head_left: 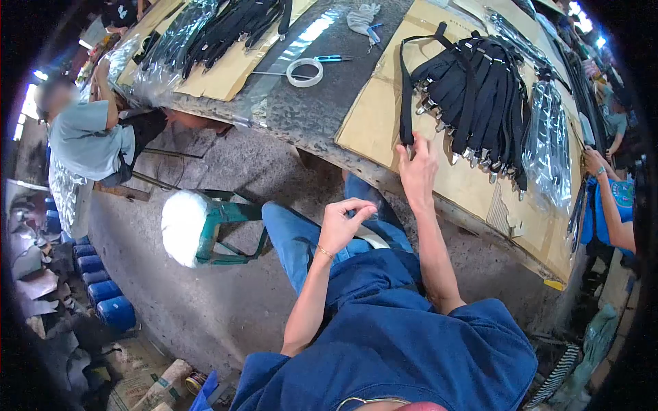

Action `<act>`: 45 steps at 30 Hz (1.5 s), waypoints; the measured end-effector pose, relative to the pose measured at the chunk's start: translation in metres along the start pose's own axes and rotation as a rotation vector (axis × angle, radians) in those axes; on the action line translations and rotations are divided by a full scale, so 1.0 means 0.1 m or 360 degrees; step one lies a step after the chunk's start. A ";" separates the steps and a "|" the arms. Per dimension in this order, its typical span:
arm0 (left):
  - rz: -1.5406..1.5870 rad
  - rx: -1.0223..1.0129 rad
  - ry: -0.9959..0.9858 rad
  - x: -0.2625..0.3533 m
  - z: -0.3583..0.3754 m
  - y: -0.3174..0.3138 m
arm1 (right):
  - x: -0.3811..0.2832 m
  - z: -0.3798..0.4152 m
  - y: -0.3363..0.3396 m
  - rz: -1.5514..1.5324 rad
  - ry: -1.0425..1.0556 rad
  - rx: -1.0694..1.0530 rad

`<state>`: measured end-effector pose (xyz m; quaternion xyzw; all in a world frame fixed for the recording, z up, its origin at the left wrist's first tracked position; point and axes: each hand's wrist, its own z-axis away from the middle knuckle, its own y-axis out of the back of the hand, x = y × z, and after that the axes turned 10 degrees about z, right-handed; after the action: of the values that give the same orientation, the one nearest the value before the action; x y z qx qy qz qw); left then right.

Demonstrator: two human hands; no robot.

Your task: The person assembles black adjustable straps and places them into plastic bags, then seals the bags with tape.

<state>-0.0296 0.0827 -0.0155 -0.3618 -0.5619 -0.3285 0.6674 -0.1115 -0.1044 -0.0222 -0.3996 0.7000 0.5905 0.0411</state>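
Black straps are what I'm working. Going left to right: a co-worker (86, 140) sits low at the bench's (315, 109) left end, a white-topped stool (199, 229) stands on the floor, and a tape roll (304, 72) with a blue pen (336, 59) lies mid-bench, handy for packing. My left hand (343, 226) hangs off the near edge, fingers curled narrow and empty. My right hand (418, 171) pinches the long strap's (406, 96) clip end on cardboard (373, 123) at the near edge. Strap pile (480, 103) just right; bagged straps (548, 144) toward the right end.
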 end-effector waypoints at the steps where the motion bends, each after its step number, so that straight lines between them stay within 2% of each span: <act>1: -0.0007 -0.0002 0.0014 0.00 0.01 0.00 | 0.01 0.01 -0.03 0.0084 0.0046 0.0060; 2: -0.0011 -0.0004 0.0028 -0.01 0.01 -0.01 | 0.02 0.01 -0.06 0.0092 0.0045 0.0069; 4: -0.0004 -0.0016 0.0006 -0.02 0.02 -0.03 | -0.02 0.01 -0.08 0.0497 0.0256 0.0159; 5: 0.0024 -0.0020 -0.0001 -0.02 0.03 -0.04 | -0.08 0.00 -0.05 0.0587 0.0247 0.0092; 8: 0.0048 -0.0025 -0.0008 -0.02 0.03 -0.03 | -0.14 -0.12 -0.04 0.0645 0.0131 -0.0052; 12: 0.0058 -0.0020 0.0020 -0.07 0.05 0.00 | -0.03 -0.27 -0.06 0.0698 0.0188 -0.0137; 15: 0.0113 -0.0009 -0.0005 -0.09 0.06 0.04 | -0.06 -0.37 0.16 0.0058 -0.0086 -0.0273; 16: 0.0119 -0.0005 -0.0007 -0.11 0.05 0.05 | 0.01 -0.36 0.15 0.0063 -0.0080 -0.0275; 19: 0.0166 0.0005 0.0050 -0.16 0.04 0.05 | 0.17 -0.28 0.18 -0.1883 -0.0757 -0.0471; 20: 0.0192 -0.0004 0.0093 -0.14 0.03 0.04 | 0.24 -0.20 0.16 -0.1877 -0.0762 -0.0468; 22: 0.0213 -0.0019 0.0140 -0.14 0.01 0.02 | 0.40 -0.04 0.06 -0.2701 -0.1093 -0.0745; 23: 0.0303 -0.0053 0.0137 -0.15 0.00 0.01 | 0.31 0.05 0.12 -0.2775 -0.1102 -0.0741; 24: 0.0393 -0.0084 0.0137 -0.16 -0.01 0.01 | 0.22 0.12 0.17 -0.2779 -0.1110 -0.0739; 26: 0.0540 -0.0126 0.0190 -0.19 -0.04 0.02 | 0.10 0.28 0.27 -0.2270 -0.1130 -0.0452; 27: 0.0692 -0.0168 0.0226 -0.20 -0.08 0.02 | 0.10 0.34 0.26 -0.2075 -0.0990 -0.0377; 28: 0.0686 -0.0176 0.0232 -0.19 -0.14 0.01 | 0.11 0.37 0.28 -0.2079 -0.0997 -0.0367; 30: 0.1013 -0.0372 0.0456 -0.18 -0.28 -0.01 | 0.13 0.42 0.32 -0.1901 -0.0923 -0.0577; 32: 0.1181 -0.0484 0.0510 -0.22 -0.44 -0.07 | 0.13 0.49 0.38 -0.1945 -0.0895 -0.0644; 34: 0.1291 -0.0624 0.0632 -0.24 -0.56 -0.14 | 0.16 0.53 0.43 -0.2133 -0.1034 -0.0841; 36: 0.1283 -0.0644 0.0617 -0.26 -0.59 -0.17 | 0.17 0.55 0.46 -0.2117 -0.0992 -0.0832; 39: 0.1299 -0.0622 0.0677 -0.25 -0.57 -0.19 | 0.19 0.57 0.50 -0.2024 -0.1023 -0.0991; 41: 0.1075 -0.0596 0.0595 -0.29 -0.58 -0.17 | 0.18 0.56 0.50 -0.1707 -0.0870 -0.1113; 42: 0.1074 -0.0589 0.0600 -0.31 -0.55 -0.18 | 0.19 0.57 0.48 -0.1710 -0.0875 -0.1120; 44: 0.0724 -0.0378 0.0424 -0.17 -0.49 -0.21 | 0.16 0.57 0.41 -0.1360 -0.0570 -0.1079; 45: 0.0722 -0.0369 0.0431 -0.18 -0.47 -0.20 | 0.14 0.57 0.41 -0.1310 -0.0561 -0.1126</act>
<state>-0.0248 0.0325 -0.0361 -0.5050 -0.3311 -0.2784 0.7469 -0.1693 -0.0635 -0.0137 -0.5241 0.2288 0.7821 0.2476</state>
